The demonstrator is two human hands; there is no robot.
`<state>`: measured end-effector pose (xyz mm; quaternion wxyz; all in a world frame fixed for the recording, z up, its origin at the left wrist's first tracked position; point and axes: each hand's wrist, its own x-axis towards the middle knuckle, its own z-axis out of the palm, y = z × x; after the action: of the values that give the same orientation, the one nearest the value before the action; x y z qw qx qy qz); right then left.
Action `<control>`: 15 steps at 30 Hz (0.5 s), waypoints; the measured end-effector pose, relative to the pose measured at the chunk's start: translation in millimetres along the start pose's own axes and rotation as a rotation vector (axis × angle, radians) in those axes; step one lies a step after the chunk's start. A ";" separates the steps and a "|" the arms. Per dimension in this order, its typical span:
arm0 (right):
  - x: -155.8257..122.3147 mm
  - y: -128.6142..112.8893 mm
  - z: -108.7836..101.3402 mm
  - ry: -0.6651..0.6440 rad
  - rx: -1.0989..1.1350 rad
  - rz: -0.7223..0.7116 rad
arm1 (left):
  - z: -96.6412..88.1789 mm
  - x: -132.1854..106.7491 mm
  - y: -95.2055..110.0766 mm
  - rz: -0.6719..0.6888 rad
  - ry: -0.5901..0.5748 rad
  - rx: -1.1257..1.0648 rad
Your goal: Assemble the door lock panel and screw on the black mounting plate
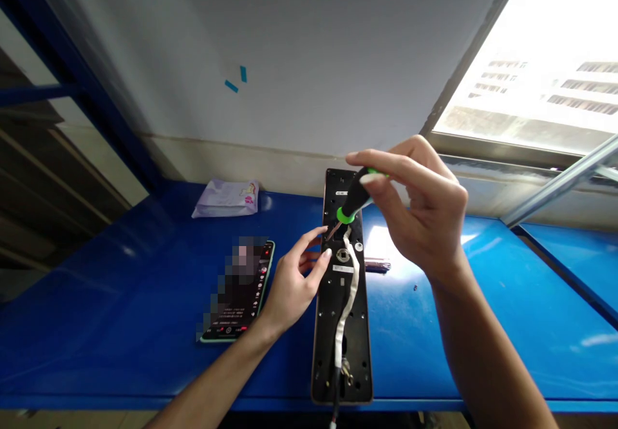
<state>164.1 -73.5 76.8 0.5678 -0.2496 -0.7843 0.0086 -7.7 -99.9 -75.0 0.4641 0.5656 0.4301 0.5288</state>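
Observation:
A long black panel (332, 326), perhaps the back part of a door lock, lies lengthwise on the blue table. Small holes and screws dot it, and a white-wrapped cable (348, 300) runs down its length and over the near edge. My right hand (420, 203) is closed round the top of a screwdriver (356, 195) with a black and green handle. The tilted shaft points down to the left, its tip at the panel's upper left side. My left hand (294, 281) rests by the panel's left edge, thumb and index finger apart on either side of the screwdriver tip.
A phone (241, 294) with its screen lit lies left of the panel. Behind it is a purple packet (226, 198). A shiny slim item (377, 265) and a tiny dark piece (415, 287) lie to the right on the blue table (145, 287). A wall stands behind.

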 end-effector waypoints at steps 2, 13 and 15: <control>-0.6 1.7 -2.1 -0.099 0.056 0.041 | 0.0 0.1 0.2 0.000 -0.002 0.001; -0.1 8.9 -3.8 -0.070 0.052 -0.014 | 0.5 -0.3 0.9 0.003 0.000 -0.003; -0.6 7.6 -4.0 -0.184 0.156 0.024 | 0.3 0.0 0.8 0.002 0.002 -0.005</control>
<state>170.8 -68.1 75.4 0.5110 -0.2121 -0.8271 0.0992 -7.4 -100.2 -74.2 0.4645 0.5643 0.4289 0.5309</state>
